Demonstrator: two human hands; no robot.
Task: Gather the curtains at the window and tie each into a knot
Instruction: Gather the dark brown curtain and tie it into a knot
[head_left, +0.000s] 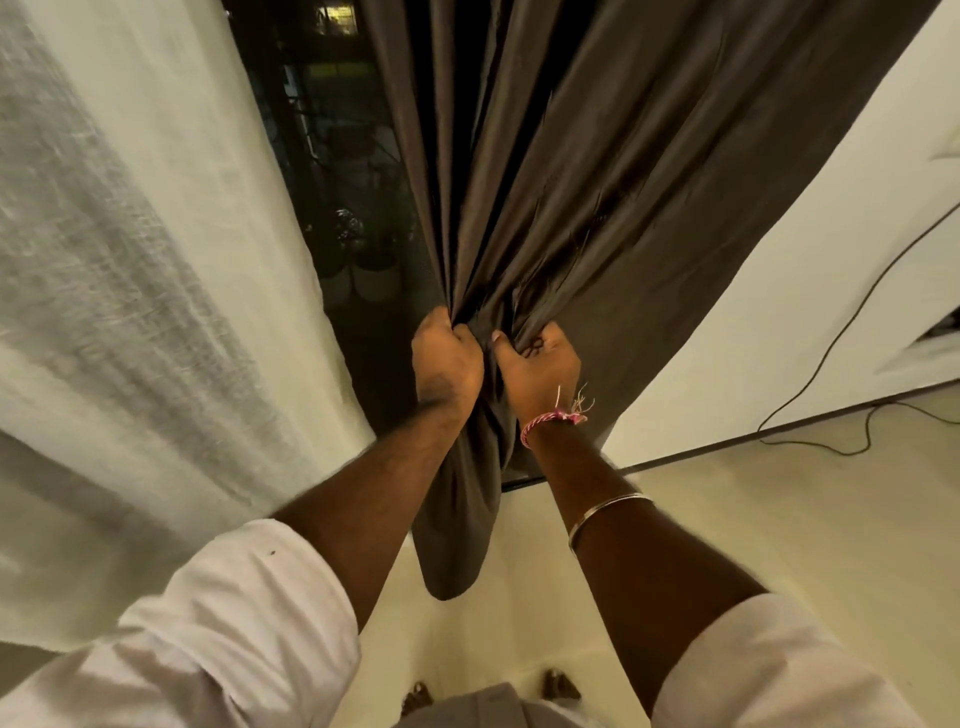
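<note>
Both arms reach forward to the dark curtain (597, 171), right of the white curtain (130, 260). The left hand (445, 358) and right hand (537, 371), side by side, clutch its bunched folds in fists.

Window (332, 171) between two curtains (597, 171)

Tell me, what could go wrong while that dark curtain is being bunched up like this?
The left hand and right hand both grip the dark curtain at one height, so a hard downward tug might strain whatever hangs it, which is out of view. The loose tail below the hands looks short, so a knot may come out small or slip. The white curtain hangs untied.
</note>
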